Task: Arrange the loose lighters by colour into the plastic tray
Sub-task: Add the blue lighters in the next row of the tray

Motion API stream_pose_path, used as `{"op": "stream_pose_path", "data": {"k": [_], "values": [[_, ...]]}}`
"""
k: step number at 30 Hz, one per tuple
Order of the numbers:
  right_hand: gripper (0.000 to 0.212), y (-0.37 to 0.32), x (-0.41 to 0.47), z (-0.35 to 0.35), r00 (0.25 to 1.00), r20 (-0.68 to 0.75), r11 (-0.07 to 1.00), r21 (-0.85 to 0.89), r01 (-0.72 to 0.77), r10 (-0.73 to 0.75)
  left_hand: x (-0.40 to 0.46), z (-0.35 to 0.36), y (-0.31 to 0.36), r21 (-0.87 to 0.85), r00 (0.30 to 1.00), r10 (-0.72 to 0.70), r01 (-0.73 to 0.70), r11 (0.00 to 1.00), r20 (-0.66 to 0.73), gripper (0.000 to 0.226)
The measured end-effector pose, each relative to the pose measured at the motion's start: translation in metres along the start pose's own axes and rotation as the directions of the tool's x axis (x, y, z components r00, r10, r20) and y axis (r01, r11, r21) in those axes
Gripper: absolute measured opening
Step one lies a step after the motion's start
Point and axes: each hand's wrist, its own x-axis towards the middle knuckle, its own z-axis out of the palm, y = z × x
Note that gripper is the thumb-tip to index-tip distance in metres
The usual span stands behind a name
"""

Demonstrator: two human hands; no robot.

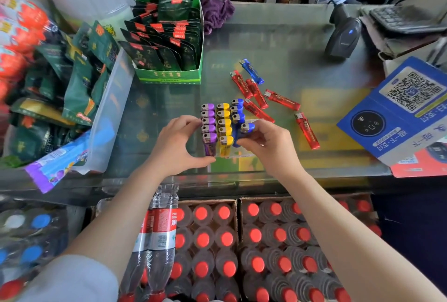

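Note:
A clear plastic tray [233, 154] stands on the glass counter and holds upright lighters in rows: purple lighters [208, 121] on the left, yellow lighters [224, 123] in the middle, blue lighters [237, 110] on the right. My left hand [176, 146] grips the tray's left side by the purple row. My right hand [268, 144] holds a blue lighter [246, 128] at the near end of the blue row. Several red lighters [281, 100] and one loose blue lighter [251, 71] lie flat on the glass behind and to the right of the tray.
A green display box of dark packets [169, 76] stands behind the tray on the left. A clear bin of snack bags [113, 108] fills the left side. A barcode scanner [343, 37] and a blue QR payment sign [396, 112] sit right. Crates of red-capped bottles [242, 241] lie below the counter.

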Motion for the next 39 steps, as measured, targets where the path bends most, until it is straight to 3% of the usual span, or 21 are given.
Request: {"op": "stream_pose_path", "data": {"k": [10, 15, 18, 20, 23, 30, 39], "values": [[0.025, 0.000, 0.003, 0.001, 0.990, 0.014, 0.951, -0.276, 0.142, -0.144, 0.000, 0.001, 0.000, -0.009, 1.000, 0.011, -0.011, 1.000, -0.012, 0.078], [0.033, 0.000, 0.024, -0.032, 0.961, 0.260, 0.910, -0.369, 0.190, -0.095, -0.001, 0.001, 0.001, -0.033, 1.000, 0.004, -0.005, 0.999, -0.026, 0.077], [0.017, 0.010, 0.046, -0.044, 0.994, 0.052, 0.956, -0.272, 0.109, -0.099, -0.001, 0.002, 0.001, -0.033, 0.999, 0.015, -0.016, 0.999, -0.051, 0.072], [0.019, 0.020, 0.065, -0.040, 0.991, -0.131, 0.967, -0.253, -0.031, -0.002, -0.001, 0.002, 0.001, -0.018, 0.999, 0.020, -0.021, 1.000, -0.048, 0.071], [0.022, 0.030, 0.099, -0.028, 0.967, -0.239, 0.949, -0.274, -0.159, 0.093, 0.001, 0.003, 0.000, 0.013, 0.998, 0.034, -0.033, 0.999, -0.048, 0.072], [0.027, 0.037, 0.150, -0.007, 0.948, -0.244, 0.860, -0.419, -0.293, 0.204, 0.001, 0.005, -0.003, 0.019, 0.999, 0.029, -0.029, 0.999, -0.044, 0.070], [0.021, 0.034, 0.158, -0.016, 0.926, -0.185, 0.857, -0.352, -0.376, 0.329, 0.001, 0.006, -0.004, 0.037, 0.999, 0.019, -0.018, 0.999, -0.043, 0.073]]}}
